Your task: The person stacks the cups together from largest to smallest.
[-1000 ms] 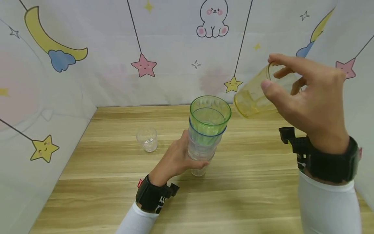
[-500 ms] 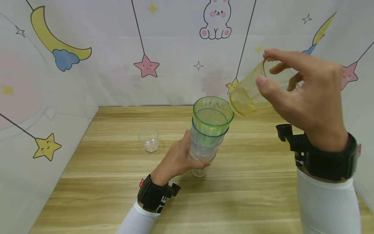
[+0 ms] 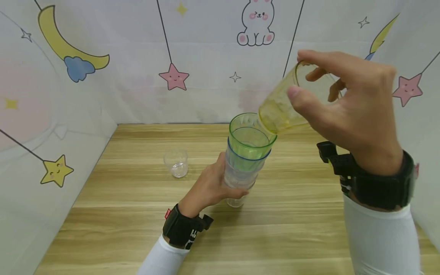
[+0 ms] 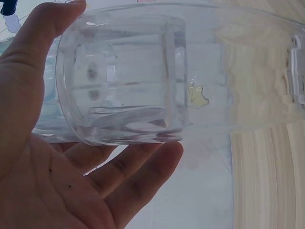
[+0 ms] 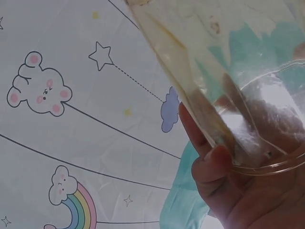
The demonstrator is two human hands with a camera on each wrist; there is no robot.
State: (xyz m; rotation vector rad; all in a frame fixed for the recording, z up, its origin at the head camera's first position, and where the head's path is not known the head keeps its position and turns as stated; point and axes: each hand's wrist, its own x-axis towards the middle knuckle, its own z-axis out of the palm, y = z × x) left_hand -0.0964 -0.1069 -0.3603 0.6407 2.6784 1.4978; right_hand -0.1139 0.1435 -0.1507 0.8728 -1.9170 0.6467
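My left hand (image 3: 211, 183) grips an upright stack of nested tumblers around its lower part. A green tumbler (image 3: 252, 151) sits on top, above a blue-rimmed tumbler (image 3: 262, 157) and clear glass (image 3: 237, 182) at the bottom. The left wrist view shows clear tumbler walls (image 4: 205, 57) beside my thumb and fingers. My right hand (image 3: 361, 103) holds a yellow tumbler (image 3: 280, 109) by its rim end. It tilts with its base down and left, overlapping the green rim in the head view; contact cannot be told. Part of the yellow tumbler (image 5: 190, 62) shows in the right wrist view.
A small clear cup (image 3: 177, 164) stands on the wooden table (image 3: 137, 214), left of the stack. White cloth walls (image 3: 203, 99) with printed stars and animals rise at the back and both sides.
My right hand has moved left with the yellow tumbler, bringing its base from beside the green tumbler to over its rim. My left hand and the stack stay nearly still.
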